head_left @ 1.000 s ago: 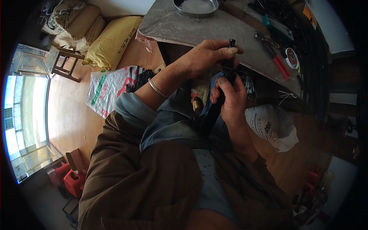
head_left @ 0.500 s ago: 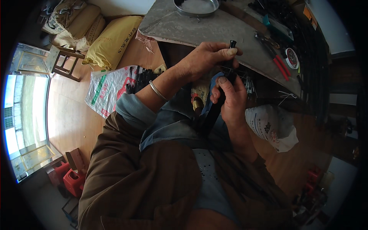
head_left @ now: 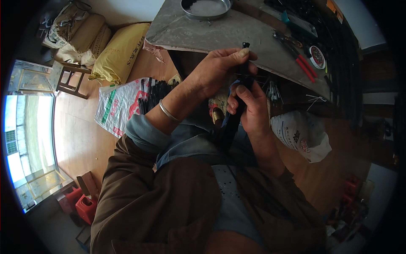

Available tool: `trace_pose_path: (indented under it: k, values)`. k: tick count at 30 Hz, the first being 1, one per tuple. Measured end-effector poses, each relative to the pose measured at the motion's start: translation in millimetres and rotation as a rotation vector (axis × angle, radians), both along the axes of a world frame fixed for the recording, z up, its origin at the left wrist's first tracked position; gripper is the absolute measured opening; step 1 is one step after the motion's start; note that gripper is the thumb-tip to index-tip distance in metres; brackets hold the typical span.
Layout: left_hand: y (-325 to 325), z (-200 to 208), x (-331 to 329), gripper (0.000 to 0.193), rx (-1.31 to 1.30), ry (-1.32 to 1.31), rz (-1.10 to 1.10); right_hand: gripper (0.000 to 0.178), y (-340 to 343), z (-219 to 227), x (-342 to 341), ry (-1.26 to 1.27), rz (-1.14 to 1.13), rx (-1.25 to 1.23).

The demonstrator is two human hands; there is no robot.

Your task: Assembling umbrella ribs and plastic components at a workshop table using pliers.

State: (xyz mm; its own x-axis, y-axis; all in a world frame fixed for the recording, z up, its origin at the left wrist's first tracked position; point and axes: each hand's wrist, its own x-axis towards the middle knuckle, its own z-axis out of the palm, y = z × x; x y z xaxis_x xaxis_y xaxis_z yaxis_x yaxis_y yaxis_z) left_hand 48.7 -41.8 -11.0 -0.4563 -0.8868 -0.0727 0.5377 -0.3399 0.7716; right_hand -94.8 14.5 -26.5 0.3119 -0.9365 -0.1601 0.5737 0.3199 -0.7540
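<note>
My left hand [head_left: 222,70] is closed, pinching the upper end of a long black thing with a knobbed tip [head_left: 245,45] between thumb and fingers. Just below, my right hand [head_left: 253,106] wraps round the same black thing, its thumb pressed against it. From there the dark length runs down between my legs, where its outline blurs into shadow. A few thin metal wires [head_left: 261,77] stick out beside my fingers; where they attach is hidden. Both hands are in front of the near edge of a grey worktable [head_left: 186,36].
A metal pan [head_left: 207,9], red-handled pliers [head_left: 305,67] and a small round tin [head_left: 317,57] stand on the table. Several black rods [head_left: 156,93] lie on a plastic sheet [head_left: 111,106] at left. A white bag [head_left: 302,135] sits at right, below thin metal rods [head_left: 274,93].
Both hands and the black thing appear slightly further left in the picture. The table and floor have shifted a little as well, so the view itself has turned. The grip looks the same.
</note>
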Motion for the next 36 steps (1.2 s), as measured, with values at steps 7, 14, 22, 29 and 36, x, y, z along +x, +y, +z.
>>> trace_pose_path:
  k: [7,14,22,29,36]
  values:
    - [8,5,-2,0.037,0.021,-0.097,0.052,0.014,1,0,3,0.015,0.036,-0.034]
    - [19,8,0,0.045,-0.137,-0.471,0.261,0.017,0,-2,1,0.052,-0.057,-0.032]
    - [32,5,5,0.038,-0.099,-0.435,0.138,0.025,-6,-14,-8,0.491,-0.158,-0.445]
    - [43,4,-3,0.033,-0.128,-0.410,0.150,0.022,-13,-9,-33,0.591,0.068,-0.443]
    - [45,-10,-13,0.028,-0.072,-0.183,0.220,0.025,-19,-18,-41,0.470,0.135,-0.193]
